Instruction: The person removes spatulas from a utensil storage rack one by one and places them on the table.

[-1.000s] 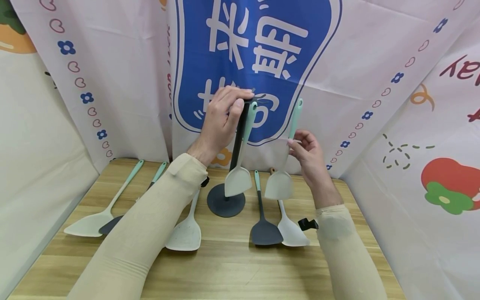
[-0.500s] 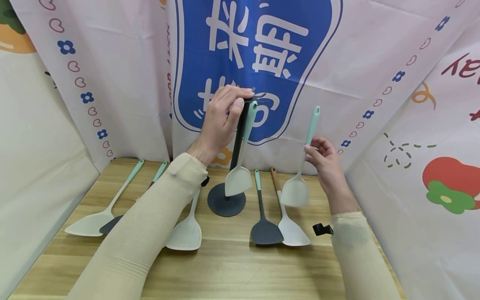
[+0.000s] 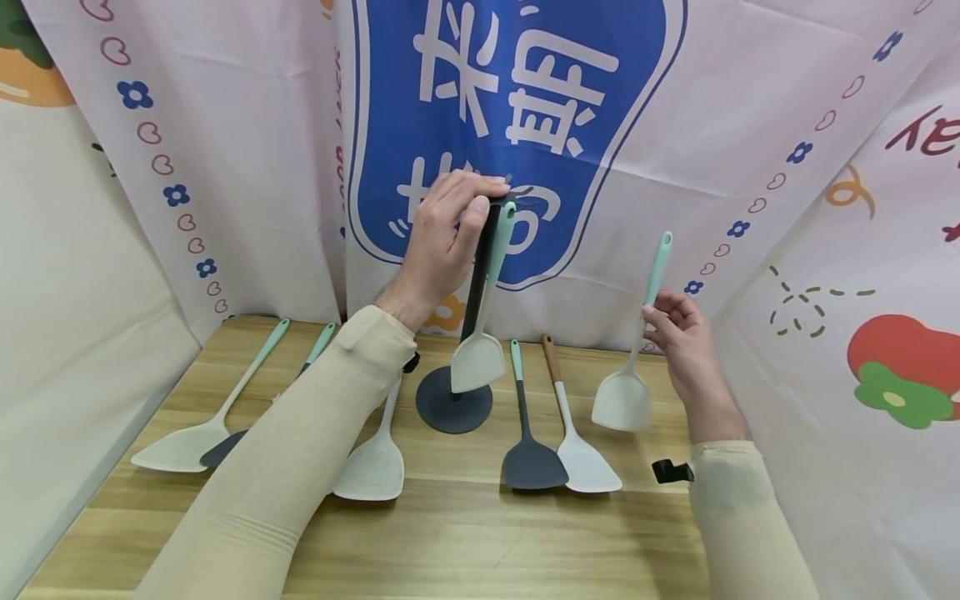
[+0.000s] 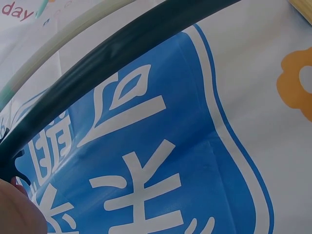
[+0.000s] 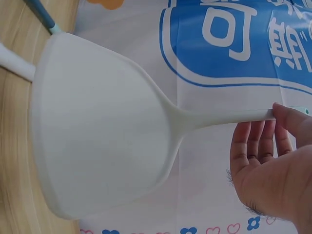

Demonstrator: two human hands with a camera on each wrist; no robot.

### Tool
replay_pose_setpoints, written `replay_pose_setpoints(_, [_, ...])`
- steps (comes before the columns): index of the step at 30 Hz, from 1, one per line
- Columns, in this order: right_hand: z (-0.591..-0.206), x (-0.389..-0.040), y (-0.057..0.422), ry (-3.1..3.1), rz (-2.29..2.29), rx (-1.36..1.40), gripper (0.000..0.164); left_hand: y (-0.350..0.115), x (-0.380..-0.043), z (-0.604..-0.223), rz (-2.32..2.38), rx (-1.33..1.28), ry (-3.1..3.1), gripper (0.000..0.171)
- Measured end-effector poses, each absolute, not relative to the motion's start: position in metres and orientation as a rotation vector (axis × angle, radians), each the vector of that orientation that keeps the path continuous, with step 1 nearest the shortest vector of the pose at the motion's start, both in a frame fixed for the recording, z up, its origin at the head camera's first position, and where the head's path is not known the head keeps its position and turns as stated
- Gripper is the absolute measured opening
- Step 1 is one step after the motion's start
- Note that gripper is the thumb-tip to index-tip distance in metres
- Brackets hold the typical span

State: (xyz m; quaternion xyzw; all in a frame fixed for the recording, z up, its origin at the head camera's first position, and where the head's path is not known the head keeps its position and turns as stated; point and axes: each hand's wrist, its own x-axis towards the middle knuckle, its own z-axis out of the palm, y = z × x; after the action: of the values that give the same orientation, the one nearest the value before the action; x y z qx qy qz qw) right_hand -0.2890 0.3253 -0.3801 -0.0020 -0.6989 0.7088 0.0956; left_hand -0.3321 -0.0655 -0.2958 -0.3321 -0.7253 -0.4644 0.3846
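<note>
My left hand (image 3: 441, 242) grips the top of a black utensil stand (image 3: 472, 296), fingers laid over its hooked head. From the stand hangs a pale spatula (image 3: 478, 364) with a mint handle. On the right, my right hand (image 3: 688, 358) pinches another pale spatula (image 3: 622, 402) between thumb and fingers, where the mint handle meets the shaft. Its wide blade (image 5: 107, 131) points down over the table and fills much of the right wrist view. In the left wrist view the dark pole (image 4: 92, 61) crosses the top, with only a bit of the hand at lower left.
On the wooden table (image 3: 480, 550) lie a dark grey spatula (image 3: 534, 467) and a white spatula with a brown handle (image 3: 588, 462), right of the stand. Several more spatulas lie left, including a pale one (image 3: 180, 446), partly behind the left sleeve. Printed cloth (image 3: 262, 167) encloses the back and sides.
My right hand has carried its spatula rightward and down, away from the stand, uncovering the brown-handled spatula. My left hand and the hanging spatula have stayed in place.
</note>
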Motion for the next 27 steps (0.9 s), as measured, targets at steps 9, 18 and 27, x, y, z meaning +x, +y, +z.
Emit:
replay_pose_setpoints(9, [-0.394,-0.288,0.348,-2.104,2.152,-0.047,0.015,-0.065,-0.332,-0.296,-1.186,-0.845,-1.847,0.055])
replay_pose_setpoints(18, [-0.409,-0.29,0.362,-2.204,2.155,-0.105,0.015,-0.065,-0.332,-0.296,-1.188,-0.843,-1.851,0.055])
replay_pose_setpoints(27, [-0.431,-0.294,0.371,-2.372,2.115,-0.16,0.014,-0.065,-0.332,-0.296,-1.183,-0.839,-1.853,0.055])
